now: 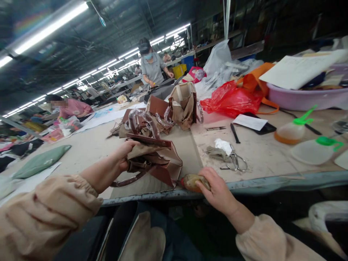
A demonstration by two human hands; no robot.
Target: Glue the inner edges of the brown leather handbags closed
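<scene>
A brown handbag (165, 163) with a tan lining lies tilted near the table's front edge. My left hand (126, 154) grips it by the lining at its left side; the fingers are partly hidden behind the cloth. One plastic-wrapped handle (133, 180) hangs toward me. In my right hand (213, 185) is a small squeeze bottle (194, 182) with yellowish contents, held on its side. Its red tip meets the lower right corner of the bag, or comes very close to it. More brown bags (183, 103) with wrapped handles stand just behind.
Scissors (237, 161), a scrap of cloth and a black pen-like tool (235, 133) lie on the right. Two green-capped bottles (312, 150), a red plastic bag (231, 99) and a purple basin (304, 98) are farther right. Across the table a co-worker (154, 67) handles dark material.
</scene>
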